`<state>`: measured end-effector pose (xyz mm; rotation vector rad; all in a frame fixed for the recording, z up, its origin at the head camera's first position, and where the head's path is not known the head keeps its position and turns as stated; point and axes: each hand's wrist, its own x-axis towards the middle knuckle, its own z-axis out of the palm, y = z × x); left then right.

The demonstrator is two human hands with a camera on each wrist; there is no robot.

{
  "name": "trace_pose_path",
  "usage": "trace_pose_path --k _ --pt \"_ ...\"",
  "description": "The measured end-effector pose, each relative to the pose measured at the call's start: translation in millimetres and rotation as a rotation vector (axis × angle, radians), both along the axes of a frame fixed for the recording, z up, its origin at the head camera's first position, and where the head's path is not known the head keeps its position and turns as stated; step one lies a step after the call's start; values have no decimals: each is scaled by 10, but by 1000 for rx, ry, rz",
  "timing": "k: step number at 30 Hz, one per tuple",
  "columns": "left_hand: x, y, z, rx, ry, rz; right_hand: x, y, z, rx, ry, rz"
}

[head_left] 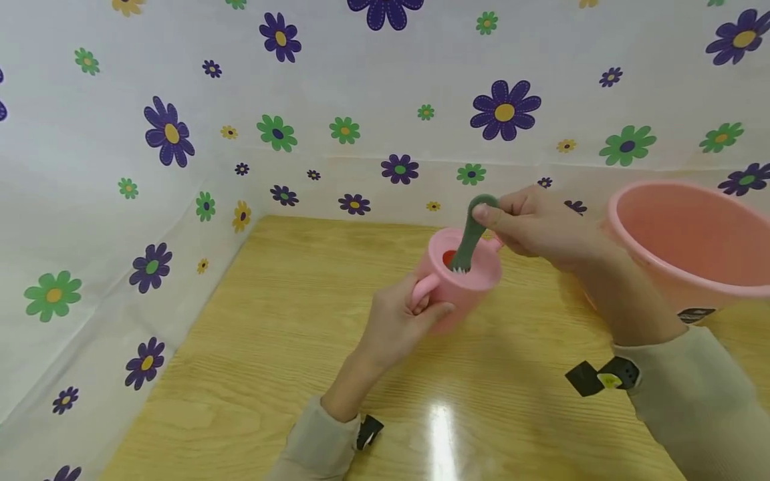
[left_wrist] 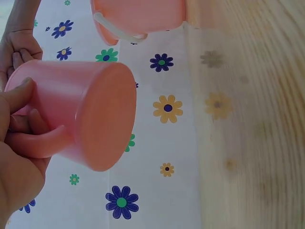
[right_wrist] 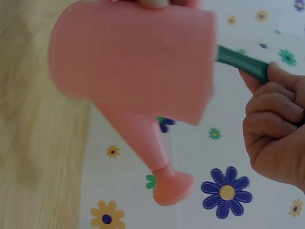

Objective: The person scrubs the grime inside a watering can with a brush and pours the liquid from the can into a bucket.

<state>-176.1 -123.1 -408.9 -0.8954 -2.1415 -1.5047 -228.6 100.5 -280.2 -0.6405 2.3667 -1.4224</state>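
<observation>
A pink toy watering can is held above the table, its round spout head showing in the right wrist view. My left hand grips the can's loop handle, thumb against the side. With thumb and fingers, my right hand pinches the upper end of a dark green hand tool. The tool slants down into the can's top opening, where whitish prongs or bristles show; which they are I cannot tell. Something red is visible inside the opening, mostly hidden.
To the right stands a large pink bucket, close to my right forearm; its white handle appears in the left wrist view. Flower-printed white sheeting covers the walls behind and left of the wooden table.
</observation>
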Motion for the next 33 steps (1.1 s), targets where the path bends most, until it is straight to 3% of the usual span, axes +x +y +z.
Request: trace_pose_path --k 4,9,13,15,20,23,27,30,33 --pt "17 -20 -30 22 -62 -30 -37 -62 0 88 10 127" --pt "13 43 -20 46 -78 -77 -83 6 147 143 43 206" --pt "21 75 -18 103 -49 -27 -138 -60 177 221 62 342" --pt "23 71 -29 119 -31 11 -150 -92 218 239 60 366" --pt "7 62 -26 118 19 27 -109 -131 388 278 139 275" --pt "-4 55 -39 106 57 51 -5 -220 337 382 203 198" --pt "-18 46 -60 78 88 106 219 -317 223 464 229 -2" --pt "-27 45 -43 75 102 151 335 -328 170 341 170 -152" --pt "-30 51 -14 81 110 176 370 -299 73 76 -16 -208"
